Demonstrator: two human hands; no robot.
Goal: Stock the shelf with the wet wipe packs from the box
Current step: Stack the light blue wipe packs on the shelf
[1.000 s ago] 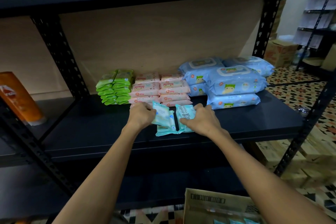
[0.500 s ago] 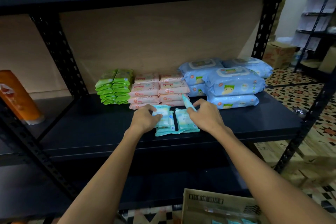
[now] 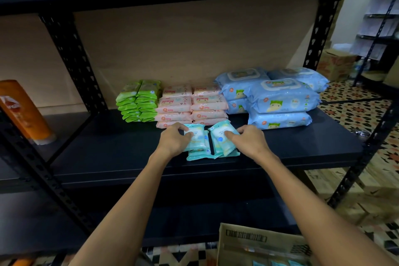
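Observation:
Two small stacks of teal wet wipe packs lie side by side near the front of the black shelf [image 3: 108, 149]. My left hand [image 3: 176, 139] holds the top pack of the left stack [image 3: 197, 139], thumb on its face. My right hand [image 3: 248, 139] holds the top pack of the right stack [image 3: 222, 141], fingers curled over its right edge. Another teal pack [image 3: 197, 154] sticks out under the left stack. The cardboard box [image 3: 259, 242] stands below at the bottom right, with more teal packs just visible inside.
Behind the teal packs stand stacks of green packs [image 3: 140, 100], pink packs [image 3: 194, 104] and large blue packs [image 3: 278, 101]. An orange bottle [image 3: 23, 112] stands on the neighbouring shelf at the left. Black perforated uprights [image 3: 71, 54] frame the bay.
The right hand has laid its upright teal pack flat on the right stack. Both hands now hold the top packs, squaring the two stacks.

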